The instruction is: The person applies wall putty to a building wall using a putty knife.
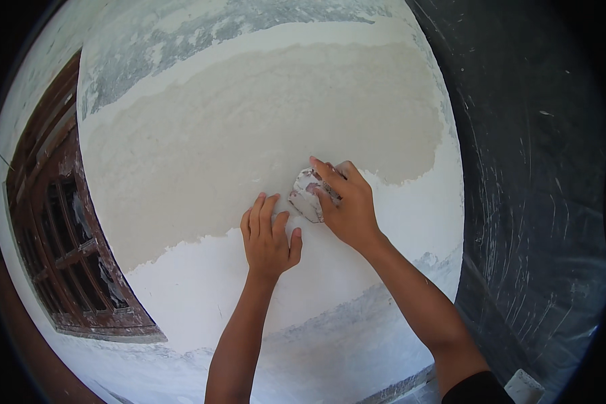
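Note:
My right hand (349, 205) is closed on a small flat angular piece (306, 196), pressing it to the wall. The piece is smeared white with reddish-brown patches; whether it is a sanding pad or a scrap of something else cannot be made out, and the fingers cover its right part. Just left of it, my left hand (267, 239) touches the wall with its fingers stretched out and holds nothing. Both hands are near the lower border of a broad greyish-beige patch (202, 148) on the white wall (202, 289).
At the left is a brown wooden window frame (71, 256) with bars and white splashes. A dark, white-streaked sheet (518, 202) hangs along the right side. Low at the right, near my dark sleeve (478, 390), stands a pale blocky object (524, 387).

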A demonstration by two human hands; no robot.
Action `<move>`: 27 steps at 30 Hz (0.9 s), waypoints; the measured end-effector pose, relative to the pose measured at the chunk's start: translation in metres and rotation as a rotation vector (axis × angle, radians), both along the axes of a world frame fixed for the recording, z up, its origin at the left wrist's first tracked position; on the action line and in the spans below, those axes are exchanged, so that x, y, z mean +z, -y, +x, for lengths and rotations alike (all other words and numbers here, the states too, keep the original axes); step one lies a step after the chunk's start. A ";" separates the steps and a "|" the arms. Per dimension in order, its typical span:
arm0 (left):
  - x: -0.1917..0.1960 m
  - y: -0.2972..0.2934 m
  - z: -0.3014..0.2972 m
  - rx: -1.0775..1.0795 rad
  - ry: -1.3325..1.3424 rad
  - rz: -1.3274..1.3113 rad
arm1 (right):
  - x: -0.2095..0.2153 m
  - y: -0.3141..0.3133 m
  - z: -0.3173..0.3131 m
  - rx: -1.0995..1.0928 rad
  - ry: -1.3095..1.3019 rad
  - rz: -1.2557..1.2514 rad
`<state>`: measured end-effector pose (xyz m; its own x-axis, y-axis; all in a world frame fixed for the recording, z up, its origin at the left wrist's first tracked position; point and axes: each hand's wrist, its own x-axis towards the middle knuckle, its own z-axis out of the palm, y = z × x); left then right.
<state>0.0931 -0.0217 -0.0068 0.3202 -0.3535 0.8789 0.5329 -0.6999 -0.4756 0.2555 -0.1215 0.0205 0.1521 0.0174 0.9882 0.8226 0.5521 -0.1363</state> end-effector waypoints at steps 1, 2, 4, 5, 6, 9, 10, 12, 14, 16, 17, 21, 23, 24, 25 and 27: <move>0.000 -0.001 0.002 -0.012 0.000 0.001 | -0.005 -0.008 0.003 -0.020 0.053 -0.082; 0.000 -0.002 0.000 -0.019 0.004 0.004 | -0.001 -0.008 0.009 -0.046 -0.088 -0.002; 0.000 0.000 -0.005 -0.005 0.009 0.004 | 0.006 -0.005 0.032 -0.163 -0.298 0.202; 0.000 -0.001 -0.004 0.000 0.010 0.004 | 0.005 -0.004 0.030 -0.165 -0.297 0.201; 0.000 -0.002 -0.003 -0.001 0.011 0.004 | 0.004 -0.001 0.023 -0.077 -0.276 0.201; 0.000 -0.002 0.000 0.000 -0.005 0.001 | -0.011 -0.004 0.001 -0.024 0.023 0.055; 0.000 -0.002 0.003 -0.010 -0.003 -0.002 | -0.013 -0.009 0.012 -0.065 -0.064 0.069; 0.001 -0.001 -0.001 -0.002 0.011 -0.001 | -0.006 -0.009 0.036 -0.099 -0.274 0.186; 0.000 -0.001 -0.002 -0.005 0.004 0.003 | -0.006 0.006 0.040 -0.102 -0.381 0.201; 0.000 -0.001 -0.002 0.004 0.003 -0.001 | -0.016 0.006 0.026 -0.064 -0.189 0.161; 0.000 0.000 -0.002 0.010 0.000 -0.002 | -0.020 0.005 0.015 -0.028 -0.046 0.115; 0.001 -0.001 -0.001 0.005 0.007 0.000 | -0.010 0.000 0.042 -0.121 -0.319 0.197; 0.001 -0.001 -0.003 0.021 0.003 0.004 | -0.007 0.008 0.041 -0.136 -0.396 0.237; 0.001 -0.002 -0.001 0.016 0.001 0.002 | -0.006 0.008 0.031 -0.064 -0.294 0.221; 0.002 -0.002 -0.001 0.016 0.001 0.007 | -0.005 0.005 0.020 0.008 -0.193 0.203; 0.001 0.001 0.000 0.012 -0.004 0.012 | -0.004 -0.001 0.002 0.048 -0.027 0.031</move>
<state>0.0936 -0.0225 -0.0055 0.3283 -0.3604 0.8731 0.5392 -0.6874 -0.4865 0.2574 -0.1207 0.0162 0.1788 -0.0048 0.9839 0.7914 0.5949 -0.1409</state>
